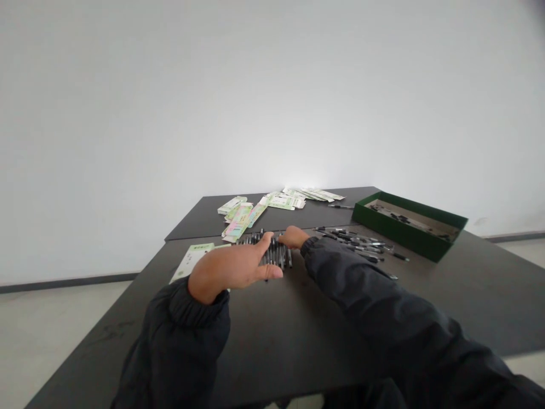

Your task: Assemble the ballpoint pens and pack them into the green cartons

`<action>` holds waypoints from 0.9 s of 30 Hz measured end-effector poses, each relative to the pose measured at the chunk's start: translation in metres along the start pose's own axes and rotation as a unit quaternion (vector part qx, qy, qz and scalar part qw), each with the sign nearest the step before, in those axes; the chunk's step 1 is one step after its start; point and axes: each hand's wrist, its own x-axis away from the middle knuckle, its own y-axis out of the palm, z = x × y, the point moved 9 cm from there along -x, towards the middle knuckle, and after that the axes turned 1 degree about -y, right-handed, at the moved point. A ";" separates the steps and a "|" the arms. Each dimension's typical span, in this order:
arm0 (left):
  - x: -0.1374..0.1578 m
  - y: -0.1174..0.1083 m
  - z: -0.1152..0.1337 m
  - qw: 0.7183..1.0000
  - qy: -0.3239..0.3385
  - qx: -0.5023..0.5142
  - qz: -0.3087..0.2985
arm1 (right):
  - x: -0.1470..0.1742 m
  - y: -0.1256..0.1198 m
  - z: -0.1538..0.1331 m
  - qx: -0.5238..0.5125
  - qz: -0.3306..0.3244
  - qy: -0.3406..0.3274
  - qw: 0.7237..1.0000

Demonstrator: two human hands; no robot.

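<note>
On the dark table: a close-packed bunch of pens lies at the middle of the work, mostly side by side and partly hidden by the hands; it serves as the centre of the clock here, with twelve towards the pale wall.
Left hand: between eight and nine o'clock, thumb and forefinger spread wide, with pens showing in the gap; whether it presses on any cannot be told.
Right hand: between one and two o'clock, fingers bent down at the far edge of the bunch; their tips are hidden, so I cannot tell whether they grip a pen.
Sleeves: dark and gathered at the wrists, coming in from seven and from four o'clock.
Loose pens: at three o'clock, a scattered heap, crossing one another; a single pen lies apart near two.
Green box: between two and three o'clock, beyond the heap, open at the top, with small dark pieces on its pale bottom, too small to make out.
Printed cartons: a colourful overlapping group between ten and eleven, a larger spread from twelve to one.
White carton: at nine o'clock, partly behind the left hand.
</note>
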 end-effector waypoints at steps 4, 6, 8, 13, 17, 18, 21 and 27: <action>0.002 0.003 0.000 1.000 0.014 -0.008 -0.005 | 0.002 -0.003 0.003 0.044 0.005 -0.014 0.999; 0.001 0.006 0.000 1.000 0.021 -0.011 -0.010 | 0.004 -0.008 0.009 0.061 0.015 -0.021 0.998; -0.001 0.008 0.000 0.999 0.024 -0.011 -0.019 | 0.007 -0.013 0.017 0.075 0.029 -0.026 0.996; -0.006 0.013 0.008 0.999 0.033 -0.015 -0.039 | 0.017 -0.004 0.025 0.086 0.046 -0.035 0.995; -0.010 0.018 0.015 0.998 0.034 -0.023 -0.056 | 0.030 0.014 0.002 0.079 0.056 -0.074 0.993; -0.012 0.019 0.016 0.997 0.035 -0.026 -0.058 | 0.033 0.016 -0.005 0.078 0.060 -0.084 0.992; -0.016 0.022 0.016 0.997 0.038 -0.033 -0.059 | 0.041 0.014 -0.017 0.072 0.073 -0.096 0.990; -0.024 0.028 0.015 0.995 0.045 -0.032 -0.080 | 0.050 -0.042 0.012 0.039 0.151 -0.082 0.984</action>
